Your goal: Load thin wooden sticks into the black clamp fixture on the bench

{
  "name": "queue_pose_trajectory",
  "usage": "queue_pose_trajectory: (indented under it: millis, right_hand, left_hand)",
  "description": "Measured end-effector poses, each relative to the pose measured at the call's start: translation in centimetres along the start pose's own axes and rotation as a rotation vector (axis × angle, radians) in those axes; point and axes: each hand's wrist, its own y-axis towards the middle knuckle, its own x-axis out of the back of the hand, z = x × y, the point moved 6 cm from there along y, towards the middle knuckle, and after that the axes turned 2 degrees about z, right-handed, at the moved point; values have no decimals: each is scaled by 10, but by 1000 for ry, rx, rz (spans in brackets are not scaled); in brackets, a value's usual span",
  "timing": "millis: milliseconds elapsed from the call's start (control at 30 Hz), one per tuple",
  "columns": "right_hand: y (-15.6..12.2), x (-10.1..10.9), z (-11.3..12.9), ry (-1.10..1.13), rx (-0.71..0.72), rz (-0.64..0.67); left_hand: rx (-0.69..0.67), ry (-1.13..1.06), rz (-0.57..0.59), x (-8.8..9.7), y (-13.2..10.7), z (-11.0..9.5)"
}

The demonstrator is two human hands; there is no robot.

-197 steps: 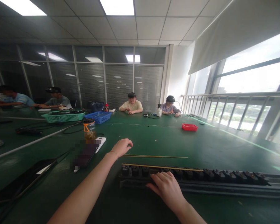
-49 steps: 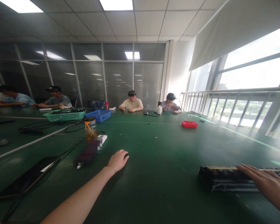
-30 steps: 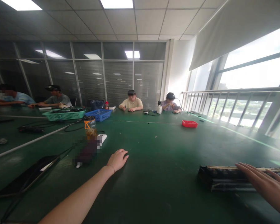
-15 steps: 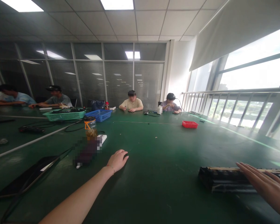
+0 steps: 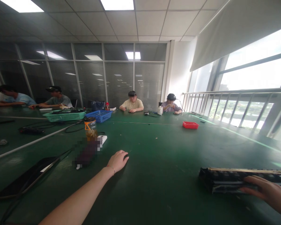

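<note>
My left hand rests on the green table, fingers curled down; a small dark spot shows under the fingertips and I cannot make out what it is. At the right, a long black strip of repeated black parts runs off the frame, with a thin brass rod along its far edge. My right hand is at the strip's near side, fingers curled over it and thumb against its front.
A blurred dark object, a white block and an orange-lidded jar lie left of my left hand. A dark flat device with cables is nearer. Farther off are blue and green baskets, a red tray and seated people.
The black strip now lies far to the right, where before it was in front of me. My right hand, flat on top until half a second ago, has drawn back and curled onto it. My left hand stays put.
</note>
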Motion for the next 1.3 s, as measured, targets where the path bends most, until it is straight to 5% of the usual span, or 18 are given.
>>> queue_pose_trajectory:
  millis: [133,267,967,1133,1300]
  right_hand:
    - [13,-7,6,137,-25,250]
    - [18,-5,34,121,-10,289]
    - [57,-24,305,22,387,210]
    - [56,-22,331,35,440,95]
    - [51,-12,325,120,444,-80]
  left_hand:
    - [5,-4,-1,-1,2,0]
    - [-3,7,-13,-3,4,-1]
    - [-13,11,-1,-3,6,3]
    - [-3,-38,9,-2,9,7]
    - [-36,-187,42,22,13,0]
